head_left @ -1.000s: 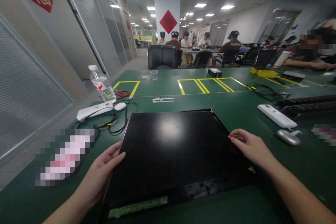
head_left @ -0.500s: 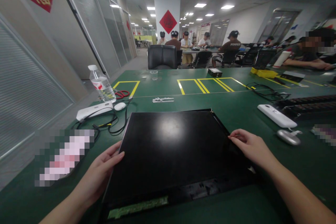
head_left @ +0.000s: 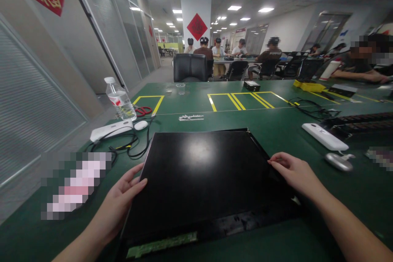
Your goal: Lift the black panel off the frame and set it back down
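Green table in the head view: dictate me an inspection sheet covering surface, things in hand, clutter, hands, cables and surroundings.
Surface: green table, marked with yellow tape toward the far side.
Things in hand: dark panel, glossy, with a green circuit board along its near edge.
Clutter: bottle, red scissors and white box at left; clear cup farther back; pixelated pink item, unidentifiable.
Hands: left hand grips the panel's left edge, thumb on top; right hand pinches its right edge.
Cables: black cable looped left of the panel; black cables far right.
Surroundings: black chair opposite; people seated beyond.
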The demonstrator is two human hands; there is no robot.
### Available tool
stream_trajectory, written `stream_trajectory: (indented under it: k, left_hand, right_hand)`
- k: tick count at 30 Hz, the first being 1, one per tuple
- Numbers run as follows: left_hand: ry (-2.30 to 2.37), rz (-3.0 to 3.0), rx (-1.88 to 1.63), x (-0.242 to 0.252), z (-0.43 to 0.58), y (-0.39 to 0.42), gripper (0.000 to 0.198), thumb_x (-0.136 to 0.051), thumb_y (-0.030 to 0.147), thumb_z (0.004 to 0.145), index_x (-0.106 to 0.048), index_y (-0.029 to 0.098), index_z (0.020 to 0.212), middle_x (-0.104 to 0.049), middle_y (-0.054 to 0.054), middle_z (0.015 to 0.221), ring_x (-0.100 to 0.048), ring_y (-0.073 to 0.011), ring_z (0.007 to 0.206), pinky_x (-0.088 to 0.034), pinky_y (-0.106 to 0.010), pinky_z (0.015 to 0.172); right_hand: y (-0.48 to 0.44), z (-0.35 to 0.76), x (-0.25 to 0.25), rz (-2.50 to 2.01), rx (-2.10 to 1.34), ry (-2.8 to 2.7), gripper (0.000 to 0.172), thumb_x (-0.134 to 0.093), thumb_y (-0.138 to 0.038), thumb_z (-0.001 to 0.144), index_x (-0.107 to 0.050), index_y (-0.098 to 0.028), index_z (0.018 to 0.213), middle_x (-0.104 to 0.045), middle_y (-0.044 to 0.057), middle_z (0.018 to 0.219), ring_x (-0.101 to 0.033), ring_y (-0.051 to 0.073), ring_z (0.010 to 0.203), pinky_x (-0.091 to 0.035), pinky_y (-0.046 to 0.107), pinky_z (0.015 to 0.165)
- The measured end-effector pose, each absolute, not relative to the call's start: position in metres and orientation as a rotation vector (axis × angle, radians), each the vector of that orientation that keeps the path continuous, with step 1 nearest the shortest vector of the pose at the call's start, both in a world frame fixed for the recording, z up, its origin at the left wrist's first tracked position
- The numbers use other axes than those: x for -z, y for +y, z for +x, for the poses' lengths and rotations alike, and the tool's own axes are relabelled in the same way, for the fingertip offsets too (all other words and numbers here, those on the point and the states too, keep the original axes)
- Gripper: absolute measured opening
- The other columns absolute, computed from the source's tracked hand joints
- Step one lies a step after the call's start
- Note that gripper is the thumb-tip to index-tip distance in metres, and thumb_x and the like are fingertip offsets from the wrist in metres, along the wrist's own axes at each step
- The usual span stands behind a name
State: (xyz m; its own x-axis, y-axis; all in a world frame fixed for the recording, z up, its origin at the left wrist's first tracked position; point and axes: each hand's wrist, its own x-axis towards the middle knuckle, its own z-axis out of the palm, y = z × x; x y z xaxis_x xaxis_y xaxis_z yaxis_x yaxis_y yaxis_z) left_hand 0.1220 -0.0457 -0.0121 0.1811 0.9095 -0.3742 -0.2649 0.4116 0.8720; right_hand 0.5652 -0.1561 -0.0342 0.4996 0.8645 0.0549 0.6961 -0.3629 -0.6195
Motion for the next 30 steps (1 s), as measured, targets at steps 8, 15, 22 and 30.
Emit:
stream_trajectory:
  k: [8,15,22,30]
  left_hand:
    - [1.085,0.767,-0.975,0.014,0.122,-0.045,0.079,-0.09,0.023,0.06,-0.06,0.031,0.133,-0.078,-0.008,0.114,-0.075,-0.0354,0.096,-0.064,-0.039,0.075]
    - [1.13,0.925,-1.02,0.018,0.115,-0.044,0.063,-0.09,0.032,0.06,-0.07,0.028,0.12,-0.075,-0.004,0.123,-0.064,-0.0341,0.119,-0.049,-0.038,0.103]
    - [1.262,1.294,-1.005,0.028,0.102,-0.035,0.048,-0.084,0.045,0.066,-0.074,0.03,0.111,-0.055,-0.004,0.147,-0.042,-0.0358,0.139,-0.029,-0.046,0.117]
    - [1.304,1.542,-0.965,0.042,0.096,-0.028,0.048,-0.081,0.051,0.067,-0.075,0.028,0.109,-0.054,-0.009,0.141,-0.048,-0.0377,0.134,-0.032,-0.05,0.115]
  right_hand:
    - [-0.156,0.565,0.035,-2.148,-0.339,-1.312,0.022,-0.057,-0.044,0.078,-0.069,-0.027,0.081,-0.075,0.0,0.078,-0.069,0.02,0.071,-0.048,0.029,0.063]
    - [-0.155,0.566,0.035,-2.136,-0.332,-1.338,0.022,-0.056,-0.043,0.079,-0.069,-0.026,0.081,-0.075,0.0,0.078,-0.067,0.02,0.068,-0.049,0.031,0.062]
    - [-0.155,0.568,0.037,-2.141,-0.305,-1.364,0.021,-0.056,-0.043,0.079,-0.07,-0.027,0.08,-0.074,-0.001,0.079,-0.067,0.02,0.07,-0.048,0.031,0.063]
    - [-0.155,0.571,0.041,-2.154,-0.311,-1.365,0.021,-0.056,-0.043,0.079,-0.07,-0.027,0.083,-0.074,-0.001,0.079,-0.066,0.019,0.069,-0.048,0.03,0.063]
